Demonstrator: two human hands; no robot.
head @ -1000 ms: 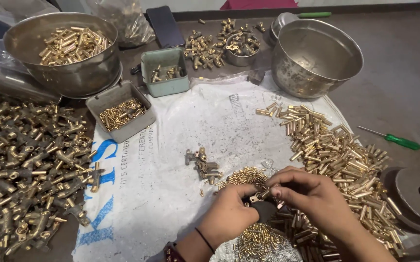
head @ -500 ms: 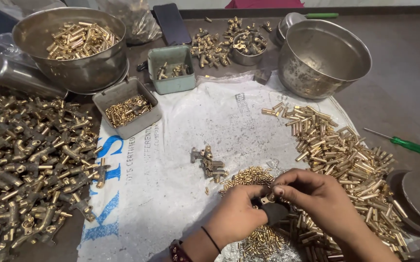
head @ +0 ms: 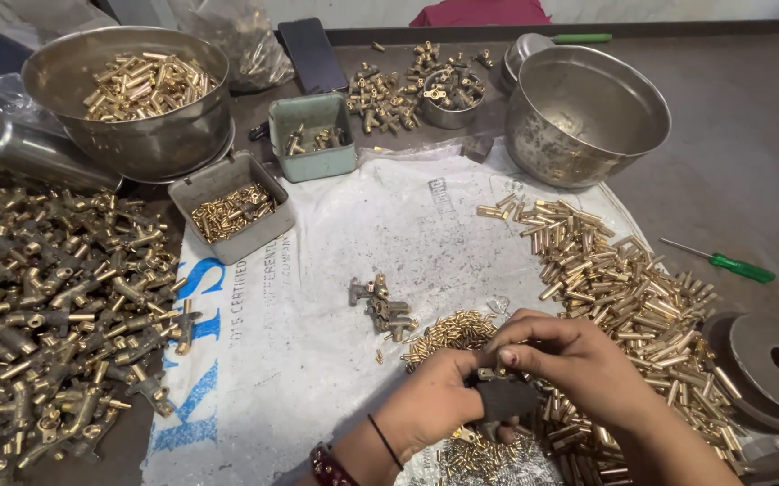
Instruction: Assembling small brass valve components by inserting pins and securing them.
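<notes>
My left hand and my right hand meet near the front edge of the table, above a white woven sack. Together they pinch a small brass fitting over a dark block held under the fingers. A small heap of short brass pins lies just behind my hands. A little cluster of assembled brass fittings sits to the left of it. A wide spread of brass tubes lies to the right, reaching under my right wrist.
A big pile of brass valve bodies fills the left. Behind stand a steel bowl of brass parts, an empty steel bowl, a grey tray, a green tin, a phone, a green screwdriver and a round metal disc.
The view has shifted slightly. My hands stay together at the front, the fingers working on the small brass fitting; nothing else on the table has moved.
</notes>
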